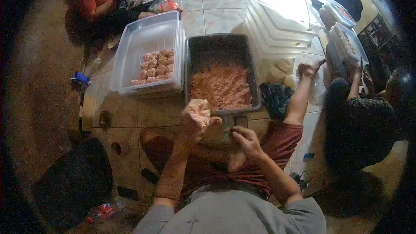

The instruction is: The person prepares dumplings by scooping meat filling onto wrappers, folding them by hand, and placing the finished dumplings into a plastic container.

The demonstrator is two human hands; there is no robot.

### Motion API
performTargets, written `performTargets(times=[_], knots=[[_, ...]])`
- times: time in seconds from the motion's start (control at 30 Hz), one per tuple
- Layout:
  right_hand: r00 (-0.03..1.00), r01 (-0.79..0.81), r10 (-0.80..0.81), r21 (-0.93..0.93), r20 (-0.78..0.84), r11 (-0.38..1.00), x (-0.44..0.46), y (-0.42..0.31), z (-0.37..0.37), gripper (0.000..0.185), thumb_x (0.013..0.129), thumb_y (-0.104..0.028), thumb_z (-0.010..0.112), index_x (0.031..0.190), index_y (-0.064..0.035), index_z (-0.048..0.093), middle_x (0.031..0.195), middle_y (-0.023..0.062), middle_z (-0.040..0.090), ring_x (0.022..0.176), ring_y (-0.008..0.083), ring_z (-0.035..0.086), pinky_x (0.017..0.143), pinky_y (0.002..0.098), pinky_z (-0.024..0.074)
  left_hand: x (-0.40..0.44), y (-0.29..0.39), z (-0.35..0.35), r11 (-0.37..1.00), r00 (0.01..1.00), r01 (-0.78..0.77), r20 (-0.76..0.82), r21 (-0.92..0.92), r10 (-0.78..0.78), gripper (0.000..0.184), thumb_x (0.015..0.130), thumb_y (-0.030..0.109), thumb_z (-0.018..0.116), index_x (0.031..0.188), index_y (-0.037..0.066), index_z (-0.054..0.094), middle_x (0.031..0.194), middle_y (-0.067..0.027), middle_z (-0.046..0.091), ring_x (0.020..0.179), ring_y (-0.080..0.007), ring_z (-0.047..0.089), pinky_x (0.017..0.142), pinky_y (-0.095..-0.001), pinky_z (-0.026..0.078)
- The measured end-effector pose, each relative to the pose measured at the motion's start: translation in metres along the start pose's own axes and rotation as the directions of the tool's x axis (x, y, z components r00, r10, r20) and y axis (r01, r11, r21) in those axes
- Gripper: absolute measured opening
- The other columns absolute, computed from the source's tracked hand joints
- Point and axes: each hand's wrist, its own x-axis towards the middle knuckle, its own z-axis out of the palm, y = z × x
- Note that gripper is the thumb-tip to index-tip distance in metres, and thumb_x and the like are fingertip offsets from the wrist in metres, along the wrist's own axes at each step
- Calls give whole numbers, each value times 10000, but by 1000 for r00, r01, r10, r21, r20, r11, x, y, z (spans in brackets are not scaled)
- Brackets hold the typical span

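In my left hand (190, 126) lies a pale dumpling wrapper (200, 112) with pinkish filling in it, cupped by the fingers in front of the dark tub. My right hand (248, 142) pinches the dark handle of a small tool (232, 129), close to the left thumb; the tool's far end is too blurred to make out. Just beyond both hands stands a dark tub (256, 87) holding orange-pink ground filling (222, 86). Left of it, a clear plastic bin (130, 54) contains several shaped dumplings (157, 66) gathered toward its near right corner.
Stacked translucent bins (277, 21) stand beyond the tub on the right. A dark cloth or bag (276, 97) lies beside the tub. Seated people (364, 125) work at the right, with filled trays (349, 43); another person (97, 2) sits at the far left. A blue object (80, 78) lies left.
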Motion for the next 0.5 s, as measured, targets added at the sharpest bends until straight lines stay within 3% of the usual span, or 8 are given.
performTargets(times=[0.07,0.13,0.2,0.27,0.3,0.37,0.43,0.5], knots=[[997,-44,31,177,76,983,-2,25,8,239,996,-112,541,1161,13,661,912,-33,602,854,72,519,772,232,441,7,14,-10,976,973,160,189,-149,-130,322,743,115,851,839,56,549,724,23,498,671,-97,462,570,-294,463],[996,-55,46,122,74,991,-2,30,15,243,1000,-120,547,1173,1,666,937,-24,630,874,68,538,787,229,449,0,33,-11,991,997,49,69,-126,-40,364,725,151,865,820,72,522,695,33,472,655,-119,431,551,-298,428],[997,-57,44,232,60,971,-2,37,21,241,1001,-120,558,1184,-3,662,991,-10,657,901,75,562,817,240,466,-8,-23,0,999,997,13,76,-42,-10,372,729,176,864,814,72,516,698,25,477,650,-130,449,555,-305,431],[999,-41,37,178,27,983,-4,36,20,241,1000,-117,565,1191,-4,657,1014,0,664,914,81,572,832,247,472,-11,-42,5,999,996,-20,83,43,17,382,733,200,863,808,73,510,701,16,482,646,-141,468,559,-313,435],[1000,-28,28,122,-2,992,-5,36,21,242,999,-114,571,1198,-4,653,1037,11,672,928,87,582,847,254,478,-11,-37,6,979,993,46,117,-199,-23,375,742,227,846,818,47,526,708,1,512,624,-150,488,571,-323,464],[998,-68,65,232,22,970,-8,39,21,255,965,-99,609,1196,4,641,1067,35,675,981,122,587,887,272,470,-12,-27,8,760,977,183,201,-624,-70,391,758,280,813,838,-4,557,721,-27,574,581,-166,528,593,-344,522],[994,-106,95,338,47,935,-4,48,23,280,931,-84,647,1194,11,628,1096,58,678,1035,157,592,926,291,461,-11,-20,9,468,959,273,273,-840,-70,426,770,320,788,852,-43,580,730,-49,620,549,-179,559,610,-360,566],[981,185,-190,112,32,976,4,61,25,322,877,-12,641,1198,8,628,1099,61,650,1033,171,583,926,280,455,-14,-16,11,268,946,324,318,-907,-65,444,785,346,770,877,-48,588,750,-55,635,562,-179,573,623,-358,576]])
